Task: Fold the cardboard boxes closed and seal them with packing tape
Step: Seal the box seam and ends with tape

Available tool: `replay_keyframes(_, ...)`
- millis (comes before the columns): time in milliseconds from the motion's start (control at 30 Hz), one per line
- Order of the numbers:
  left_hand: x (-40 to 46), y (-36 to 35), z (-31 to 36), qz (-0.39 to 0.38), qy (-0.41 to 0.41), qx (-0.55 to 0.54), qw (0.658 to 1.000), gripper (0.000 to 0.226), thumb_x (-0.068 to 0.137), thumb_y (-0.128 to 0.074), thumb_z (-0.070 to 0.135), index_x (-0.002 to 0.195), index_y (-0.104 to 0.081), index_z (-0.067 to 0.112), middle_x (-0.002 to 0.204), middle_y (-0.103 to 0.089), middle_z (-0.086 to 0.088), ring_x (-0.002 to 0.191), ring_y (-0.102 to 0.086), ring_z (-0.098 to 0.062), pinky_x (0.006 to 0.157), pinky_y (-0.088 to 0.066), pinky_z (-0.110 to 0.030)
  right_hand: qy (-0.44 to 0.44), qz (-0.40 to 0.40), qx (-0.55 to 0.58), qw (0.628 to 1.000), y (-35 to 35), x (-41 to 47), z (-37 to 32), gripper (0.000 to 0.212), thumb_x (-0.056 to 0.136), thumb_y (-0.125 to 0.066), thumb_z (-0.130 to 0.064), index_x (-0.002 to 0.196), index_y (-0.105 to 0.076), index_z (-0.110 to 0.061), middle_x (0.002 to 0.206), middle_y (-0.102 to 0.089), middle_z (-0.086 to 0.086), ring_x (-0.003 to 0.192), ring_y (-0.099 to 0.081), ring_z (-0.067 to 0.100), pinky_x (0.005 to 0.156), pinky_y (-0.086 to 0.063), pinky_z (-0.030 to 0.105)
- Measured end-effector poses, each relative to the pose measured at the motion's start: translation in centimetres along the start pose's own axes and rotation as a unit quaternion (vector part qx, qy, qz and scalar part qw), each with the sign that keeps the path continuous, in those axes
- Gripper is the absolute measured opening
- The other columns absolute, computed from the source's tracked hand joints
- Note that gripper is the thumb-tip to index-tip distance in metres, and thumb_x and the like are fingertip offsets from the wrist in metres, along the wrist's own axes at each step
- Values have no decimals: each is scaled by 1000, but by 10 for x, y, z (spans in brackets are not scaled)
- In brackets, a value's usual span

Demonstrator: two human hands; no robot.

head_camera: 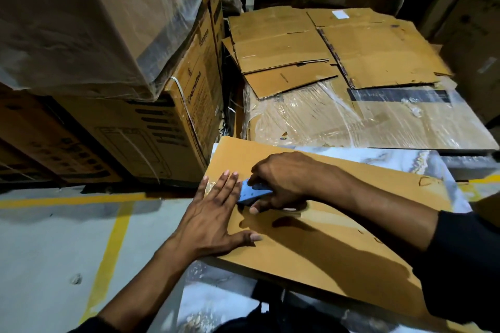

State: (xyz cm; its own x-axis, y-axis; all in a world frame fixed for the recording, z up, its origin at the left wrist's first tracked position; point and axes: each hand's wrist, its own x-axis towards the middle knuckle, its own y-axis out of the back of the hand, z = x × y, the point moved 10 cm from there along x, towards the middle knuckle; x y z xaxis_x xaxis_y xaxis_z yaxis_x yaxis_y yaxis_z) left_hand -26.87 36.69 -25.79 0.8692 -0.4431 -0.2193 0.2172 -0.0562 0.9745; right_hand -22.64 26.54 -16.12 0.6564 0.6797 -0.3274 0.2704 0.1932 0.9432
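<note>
A closed brown cardboard box [319,246] lies flat on a marble-patterned table top [422,159]. My left hand [213,213] presses flat on the box's left end, fingers straight and spread, over a strip of clear tape [209,186] near the edge. My right hand [281,181] grips a blue tape dispenser [253,193] held against the box top, just right of my left fingers. Clear tape runs along the box top under my right wrist. The dispenser's roll is hidden by my hand.
Large printed cartons [151,130], one wrapped in plastic film [89,16], are stacked at the left. Flattened cardboard sheets [338,48] lie on a film-wrapped pallet load [365,119] behind the table. The grey floor has yellow lines [108,251].
</note>
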Motion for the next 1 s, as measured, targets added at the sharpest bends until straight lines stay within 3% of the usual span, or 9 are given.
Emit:
replay_keyframes(67, 4, -2, 0, 5, -9, -10, 1000, 124, 76, -7, 104, 163, 22, 20, 169, 32, 3, 153, 36, -9, 128, 15, -50, -7, -4, -22, 1000, -9, 1, -5, 46, 90, -61, -68, 101, -66, -24, 90, -63, 0, 83, -63, 25, 61, -51, 35)
replay_keyframes(300, 3, -7, -2, 8, -23, -1, 1000, 126, 76, -1, 104, 165, 16, 17, 170, 28, 0, 157, 27, -13, 129, 11, -49, -50, -10, 1, 999, -4, -13, 1, 20, 92, -64, -39, 96, -62, -19, 79, -57, 0, 66, -58, 21, 53, -43, 33)
replay_keyframes(467, 3, -10, -4, 9, -29, 4, 1000, 127, 76, -3, 104, 166, 11, 16, 171, 25, 0, 158, 25, -13, 130, 10, -49, -82, -50, -49, 994, -29, -52, 29, 13, 86, -60, -35, 83, -61, -21, 70, -62, -1, 57, -61, 22, 52, -55, 38)
replay_keyframes(533, 5, -11, -2, 3, -26, 7, 1000, 129, 74, -3, 105, 166, 12, 15, 171, 26, 0, 157, 26, -14, 129, 11, -50, -92, -74, -61, 991, -37, -62, 40, 19, 89, -57, -44, 88, -60, -25, 79, -64, -3, 63, -63, 21, 55, -56, 39)
replay_keyframes(600, 6, -11, -1, -9, -16, 8, 1000, 133, 71, -1, 106, 165, 15, 14, 170, 29, -1, 157, 28, -16, 128, 13, -52, -71, -78, -88, 991, -40, -64, 41, 29, 91, -54, -57, 103, -61, -31, 109, -70, -3, 82, -66, 23, 63, -56, 39)
replay_keyframes(667, 5, -9, 7, -29, -7, 22, 999, 136, 67, 4, 107, 163, 21, 12, 168, 34, -5, 155, 33, -19, 126, 16, -56, -47, -74, -127, 988, -42, -63, 36, 52, 91, -52, -69, 132, -55, -37, 154, -50, 2, 120, -59, 30, 87, -55, 44)
replay_keyframes(700, 5, -8, 17, -39, -13, 27, 999, 137, 66, 6, 107, 162, 23, 12, 167, 36, -7, 154, 34, -20, 125, 16, -58, -45, -69, -130, 988, -41, -65, 32, 67, 91, -49, -74, 147, -44, -38, 166, -34, 4, 137, -47, 33, 99, -49, 48)
replay_keyframes(800, 7, -13, 65, -68, -62, 2, 996, 139, 66, 1, 108, 161, 27, 10, 167, 34, -10, 154, 35, -23, 125, 15, -60, -80, -44, -102, 991, -31, -71, 26, 85, 94, -44, -76, 162, -23, -31, 171, -20, 5, 155, -24, 33, 117, -34, 54)
replay_keyframes(1000, 9, -20, 71, -40, -71, -16, 997, 131, 71, 3, 105, 164, 21, 15, 171, 28, -2, 157, 29, -15, 129, 10, -50, -140, -25, -59, 988, -37, -73, 32, 58, 102, -38, -67, 147, -51, -33, 163, -39, 2, 154, -24, 34, 118, -30, 55)
